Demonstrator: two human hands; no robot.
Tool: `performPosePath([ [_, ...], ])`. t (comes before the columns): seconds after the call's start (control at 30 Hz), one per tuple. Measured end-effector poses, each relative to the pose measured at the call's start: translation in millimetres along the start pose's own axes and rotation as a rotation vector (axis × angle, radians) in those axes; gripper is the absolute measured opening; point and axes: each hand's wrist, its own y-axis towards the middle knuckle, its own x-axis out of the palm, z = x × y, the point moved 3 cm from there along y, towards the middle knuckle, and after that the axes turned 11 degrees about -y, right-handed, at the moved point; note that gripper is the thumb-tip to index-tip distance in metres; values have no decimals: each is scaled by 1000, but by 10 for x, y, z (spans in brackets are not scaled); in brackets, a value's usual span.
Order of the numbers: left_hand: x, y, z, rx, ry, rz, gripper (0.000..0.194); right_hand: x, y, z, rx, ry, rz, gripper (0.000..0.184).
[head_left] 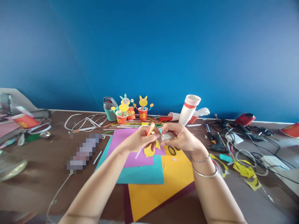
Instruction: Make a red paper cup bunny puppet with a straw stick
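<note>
My left hand point(146, 137) is closed around a slim orange-and-white stick point(150, 128), which looks like a pen and slants up between the fingers. My right hand point(179, 136) grips a small clear roll of tape point(167, 136). My left fingertips meet the roll's near side; whether they pinch a tape end is too small to tell. Below the hands, a yellow paper cutout point(149, 151) lies on a purple sheet point(137, 161). Black-handled scissors point(172, 151) rest to the right, partly hidden under my right hand.
Teal point(144, 177) and yellow sheets point(149, 199) overlap beneath. Behind stand red cups with paper animal figures point(143, 113), a flask point(109, 109) and stacked white cups point(189, 109). A glue gun point(219, 144), cables and yellow scraps point(245, 169) lie right; a blurred-out item point(85, 152) lies left.
</note>
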Motion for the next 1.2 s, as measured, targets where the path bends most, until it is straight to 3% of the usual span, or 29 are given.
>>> performPosePath([
  [0.17,79,39,-34,52,-139,101,20,14,-10,-34,-11,23,28,29],
  [0.4,100,8,23,102,-126,101,25,-33,-9,-50,-80,-27,76,29],
  [0.53,96,20,14,55,-102,53,29,-55,-12,-46,-134,-176,133,23],
  [0.67,97,30,-30,-9,-185,90,26,-39,-10,-55,-158,-197,124,20],
  [0.87,114,27,-52,13,-293,104,24,-46,1,-41,-183,-82,161,26],
  [1.07,117,-3,-13,51,-343,28,25,-15,-12,21,-157,204,137,25],
  [1.2,100,-19,16,99,-313,7,26,1,-17,-13,-144,242,129,22],
])
